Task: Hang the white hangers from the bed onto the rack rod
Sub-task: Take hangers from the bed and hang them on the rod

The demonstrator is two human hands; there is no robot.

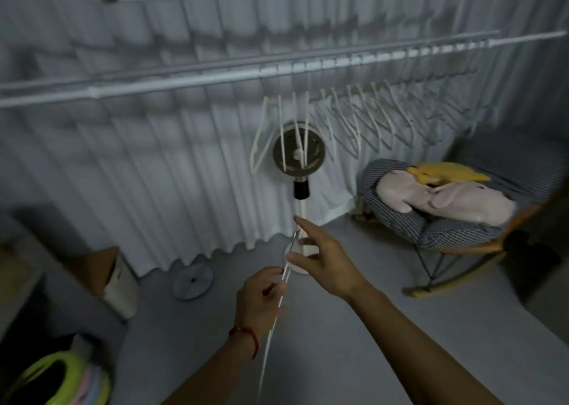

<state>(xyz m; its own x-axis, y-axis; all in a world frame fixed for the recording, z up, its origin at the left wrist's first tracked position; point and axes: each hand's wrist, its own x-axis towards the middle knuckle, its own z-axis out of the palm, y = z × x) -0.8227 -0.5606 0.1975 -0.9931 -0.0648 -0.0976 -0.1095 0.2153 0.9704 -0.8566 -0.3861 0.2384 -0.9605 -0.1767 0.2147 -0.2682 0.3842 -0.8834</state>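
My left hand grips a thin white hanger, seen edge-on, that runs from near my wrist up toward its metal hook. My right hand reaches forward just right of the hook; its index finger is straight and its thumb touches the hanger's upper part. Well above both hands, the white rack rod crosses the view. Several white hangers hang on its right half. The bed is out of view.
A standing fan stands behind the hanging hangers in front of a white curtain. A rocking chair with a striped cushion and plush toys stands at the right. A round base plate, a box and a yellow-green basket lie left.
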